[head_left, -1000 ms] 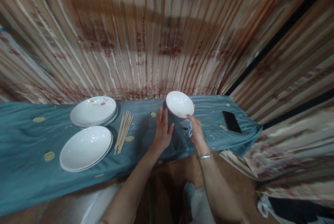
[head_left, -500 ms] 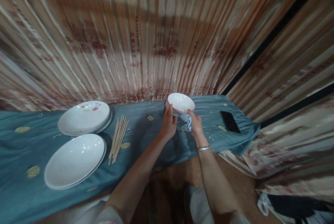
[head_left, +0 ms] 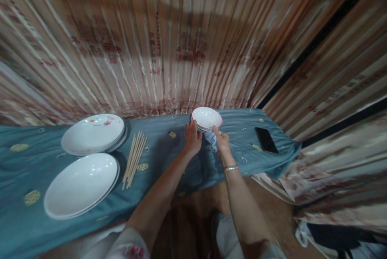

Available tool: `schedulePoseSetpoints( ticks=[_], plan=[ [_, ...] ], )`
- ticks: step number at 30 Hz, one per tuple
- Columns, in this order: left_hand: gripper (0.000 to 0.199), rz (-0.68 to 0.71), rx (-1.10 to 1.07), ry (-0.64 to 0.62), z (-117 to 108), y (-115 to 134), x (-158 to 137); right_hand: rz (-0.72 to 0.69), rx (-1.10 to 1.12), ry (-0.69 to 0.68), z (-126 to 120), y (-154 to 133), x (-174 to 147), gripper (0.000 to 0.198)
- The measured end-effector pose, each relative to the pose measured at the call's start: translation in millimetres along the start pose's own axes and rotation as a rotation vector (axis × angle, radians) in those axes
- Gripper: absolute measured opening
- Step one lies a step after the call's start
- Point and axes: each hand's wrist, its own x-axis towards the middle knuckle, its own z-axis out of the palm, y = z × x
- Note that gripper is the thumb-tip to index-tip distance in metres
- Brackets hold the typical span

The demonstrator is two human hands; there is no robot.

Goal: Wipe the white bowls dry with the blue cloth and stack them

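Note:
A white bowl with a thin red rim [head_left: 207, 117] sits at the back of the cloth-covered table, on what looks like a stack of bowls. My left hand [head_left: 192, 138] grips its near left side, thumb side against the wall. At the front right of the rim, my right hand [head_left: 221, 140] pinches a light blue cloth [head_left: 211, 140], which hangs below the rim and covers part of the bowls' sides. How many bowls lie underneath is hard to see.
To the left stand a stack of flower-patterned plates [head_left: 93, 133] and a stack of plain white deep plates [head_left: 81, 186]. Several wooden chopsticks [head_left: 134, 160] lie beside them. A black phone [head_left: 266, 140] rests at the right on the teal tablecloth [head_left: 163, 158]. Behind hangs a pleated curtain [head_left: 187, 49].
My right hand and the blue cloth have shifted slightly left along the bowl's rim. My left hand keeps its grip on the bowl. The view has shifted a little.

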Motion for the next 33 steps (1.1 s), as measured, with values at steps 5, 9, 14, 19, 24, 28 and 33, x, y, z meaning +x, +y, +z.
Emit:
schedulePoseSetpoints(
  ticks=[5,9,14,19,24,28,33],
  plan=[
    [0.069,-0.006,-0.002,0.003,3,1,2,0.003,0.049,0.020,2,-2,-5,0.060],
    [0.071,-0.003,-0.015,0.007,3,4,1,0.003,0.050,-0.015,0,-7,-11,0.060],
    [0.070,0.007,-0.034,0.013,-8,2,-16,-0.018,0.011,-0.119,4,-13,-23,0.057],
    [0.063,-0.038,-0.050,0.056,-40,-3,-51,-0.044,-0.029,-0.274,28,-12,-48,0.052],
    [0.062,-0.135,-0.039,0.112,-80,-3,-80,-0.041,-0.071,-0.437,60,-8,-80,0.045],
    [0.062,-0.143,-0.023,0.129,-109,-3,-96,-0.037,-0.119,-0.542,83,-3,-103,0.043],
    [0.061,-0.151,-0.040,0.249,-142,-13,-113,-0.107,-0.211,-0.635,107,1,-127,0.027]
  ],
)
